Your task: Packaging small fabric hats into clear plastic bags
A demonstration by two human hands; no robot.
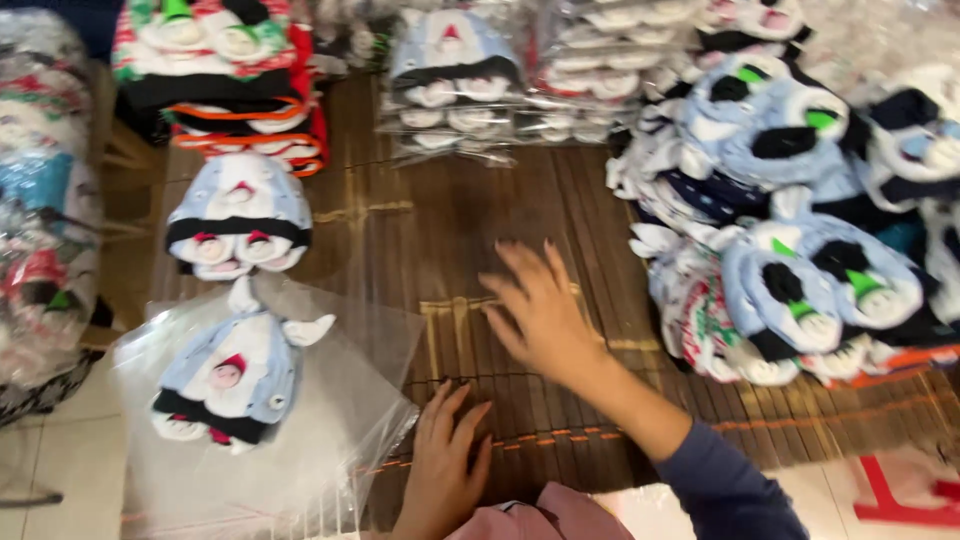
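Observation:
My right hand (540,315) hovers open over the brown bamboo mat (470,220), fingers spread, holding nothing. My left hand (445,470) rests flat on the mat's near edge, fingers apart, just right of a clear plastic bag (330,420). On that bag lies a pale blue plush item (235,375) with a red nose and black trim. A similar blue and white plush item (238,215) lies on the mat above it. A loose pile of blue, white and black plush items (790,270) sits to the right of my right hand.
Bagged plush items (470,80) are stacked along the mat's far edge, with red, green and orange ones (225,70) at the far left. More wrapped goods (40,200) stand on the left. Pale floor tiles (60,450) show at the lower left.

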